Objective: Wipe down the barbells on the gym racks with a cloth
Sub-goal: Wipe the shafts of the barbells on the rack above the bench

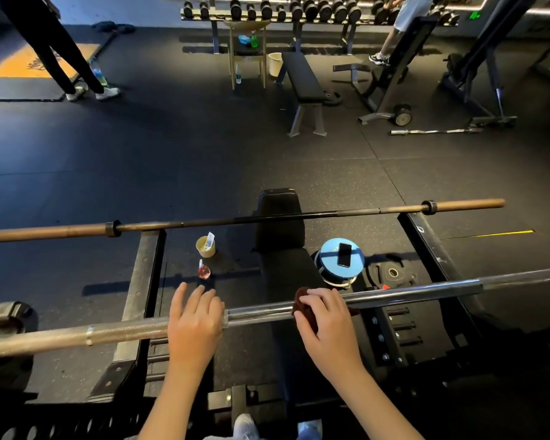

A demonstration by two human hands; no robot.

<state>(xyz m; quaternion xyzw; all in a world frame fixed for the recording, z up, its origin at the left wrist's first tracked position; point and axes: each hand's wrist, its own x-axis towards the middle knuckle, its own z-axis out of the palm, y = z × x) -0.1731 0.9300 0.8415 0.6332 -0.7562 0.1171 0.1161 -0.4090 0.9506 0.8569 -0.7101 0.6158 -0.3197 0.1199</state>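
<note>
- The person's left hand point(194, 322) sat on top of the near barbell point(261, 312), right where the knurled bit ended. The fingers were spread and pretty much straight and weren't wrapped round anything, so the hand was just resting there.
- The right hand point(326, 319) was further along the same bar, with its fingers curled over a dark reddish cloth point(300, 293) and pressing it down on the smooth chrome section. The cloth was bunched under the fingers and poked out on the left side of the hand.
- That near barbell ran across the whole view on the rack, tilted a little up to the right, and it was closest to the person.
- A second barbell point(235, 220) with brownish sleeves lay across the rack further out, well apart from both hands.
- A black bench point(280, 249) ran between the two bars, straight out from the person.
- On the floor left of the bench there was a paper cup point(205, 247), and just nearer the person a small bottle point(204, 271) with pinkish liquid in it.
- To the right of the bench stood a round blue thing point(331, 265) with a phone point(344, 255) lying flat on top, and beside that a weight plate point(391, 274) lay on the floor.
- Way at the back were a dumbbell rack point(299, 11) and a flat bench point(302, 77), plus the legs of a person standing far left point(61, 52).
</note>
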